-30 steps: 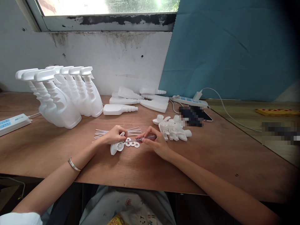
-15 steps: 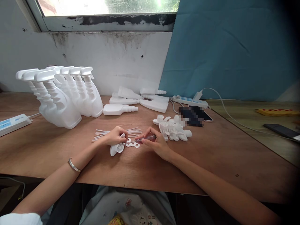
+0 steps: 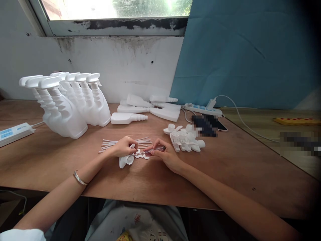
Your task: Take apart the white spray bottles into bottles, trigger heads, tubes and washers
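My left hand [image 3: 124, 146] is closed around a white trigger spray head [image 3: 126, 161], its round collar opening facing me and to the right. In my right hand [image 3: 168, 156] is a screwdriver with a clear reddish handle [image 3: 158, 149]. Its thin metal shaft points left and its tip reaches the rim of the spray head's collar; whether it goes inside I cannot tell. Several flat white ring washers [image 3: 146, 156] lie on the table beneath the shaft. Behind my left hand lie several thin white tubes [image 3: 107, 144].
Assembled spray bottles [image 3: 75, 110] stand at the left by a power strip [image 3: 17, 134]. Empty bottles [image 3: 129, 117] lie along the wall. Spray heads [image 3: 185, 140] are heaped to the right, near phones [image 3: 220, 124] and a second power strip [image 3: 200, 109] with a cable.
The screwdriver and my right hand have shifted slightly left, toward the spray head. My left hand keeps hold of the spray head, almost unmoved.
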`<action>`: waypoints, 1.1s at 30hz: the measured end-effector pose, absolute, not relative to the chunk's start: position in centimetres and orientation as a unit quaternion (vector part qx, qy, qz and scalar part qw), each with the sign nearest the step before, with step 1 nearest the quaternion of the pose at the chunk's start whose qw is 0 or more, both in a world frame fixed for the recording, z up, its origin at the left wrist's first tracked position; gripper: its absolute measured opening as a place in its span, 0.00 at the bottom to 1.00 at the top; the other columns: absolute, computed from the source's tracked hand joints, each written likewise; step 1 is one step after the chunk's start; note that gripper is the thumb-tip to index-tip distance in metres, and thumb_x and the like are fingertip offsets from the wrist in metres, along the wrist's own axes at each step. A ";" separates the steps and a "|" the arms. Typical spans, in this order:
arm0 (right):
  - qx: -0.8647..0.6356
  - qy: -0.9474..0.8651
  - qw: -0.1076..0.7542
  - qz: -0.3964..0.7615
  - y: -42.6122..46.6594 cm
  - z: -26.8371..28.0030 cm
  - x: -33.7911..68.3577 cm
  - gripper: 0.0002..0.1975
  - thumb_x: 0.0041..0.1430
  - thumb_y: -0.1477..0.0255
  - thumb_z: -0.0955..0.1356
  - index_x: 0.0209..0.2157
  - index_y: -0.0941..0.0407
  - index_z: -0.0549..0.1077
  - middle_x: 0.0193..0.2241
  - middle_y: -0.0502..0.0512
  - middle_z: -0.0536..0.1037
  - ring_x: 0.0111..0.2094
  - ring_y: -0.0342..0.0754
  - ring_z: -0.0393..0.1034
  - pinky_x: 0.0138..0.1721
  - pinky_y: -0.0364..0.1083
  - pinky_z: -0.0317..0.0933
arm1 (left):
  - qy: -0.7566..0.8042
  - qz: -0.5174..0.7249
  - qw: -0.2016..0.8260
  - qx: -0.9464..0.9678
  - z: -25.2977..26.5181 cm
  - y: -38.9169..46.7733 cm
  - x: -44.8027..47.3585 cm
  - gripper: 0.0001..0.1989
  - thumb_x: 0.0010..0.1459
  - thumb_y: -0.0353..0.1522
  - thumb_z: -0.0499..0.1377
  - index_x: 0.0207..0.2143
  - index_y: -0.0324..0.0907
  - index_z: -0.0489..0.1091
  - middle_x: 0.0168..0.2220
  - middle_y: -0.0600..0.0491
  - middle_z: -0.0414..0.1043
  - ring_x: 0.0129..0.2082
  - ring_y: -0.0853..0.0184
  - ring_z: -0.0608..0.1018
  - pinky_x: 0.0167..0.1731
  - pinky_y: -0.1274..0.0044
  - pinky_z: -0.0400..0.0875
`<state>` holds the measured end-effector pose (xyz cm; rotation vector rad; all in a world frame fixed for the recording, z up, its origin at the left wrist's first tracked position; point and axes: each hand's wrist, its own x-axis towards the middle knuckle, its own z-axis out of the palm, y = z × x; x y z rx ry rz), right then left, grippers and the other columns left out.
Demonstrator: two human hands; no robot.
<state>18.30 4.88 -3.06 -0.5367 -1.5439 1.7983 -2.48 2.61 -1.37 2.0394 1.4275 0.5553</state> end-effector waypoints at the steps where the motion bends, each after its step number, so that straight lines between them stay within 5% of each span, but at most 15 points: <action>1: -0.209 -0.581 0.344 0.707 4.9 -3.1 18.3 0.11 0.47 0.73 0.70 0.26 0.56 0.61 0.30 0.53 0.78 0.32 0.48 0.74 0.40 0.51 0.65 | 0.534 0.205 0.292 0.767 -1.4 2.6 -2.4 0.08 0.40 0.27 0.50 0.17 0.35 0.67 0.15 0.58 0.60 0.18 0.75 0.60 0.19 0.83 0.53; 23: -0.227 -0.613 0.325 0.684 4.6 -2.4 18.0 0.13 0.45 0.74 0.69 0.26 0.55 0.58 0.28 0.51 0.79 0.26 0.44 0.73 0.35 0.47 0.67 | 0.530 0.149 0.227 0.803 -0.8 2.0 -1.6 0.08 0.42 0.28 0.52 0.21 0.39 0.70 0.14 0.59 0.60 0.17 0.74 0.59 0.20 0.83 0.51; 33: -0.253 -0.623 0.405 0.620 4.8 -2.0 18.6 0.11 0.43 0.77 0.68 0.24 0.54 0.59 0.25 0.49 0.79 0.24 0.45 0.73 0.32 0.47 0.68 | 0.578 0.211 0.183 0.767 -1.3 2.6 -2.3 0.08 0.43 0.29 0.51 0.21 0.38 0.70 0.17 0.57 0.62 0.19 0.74 0.60 0.20 0.82 0.51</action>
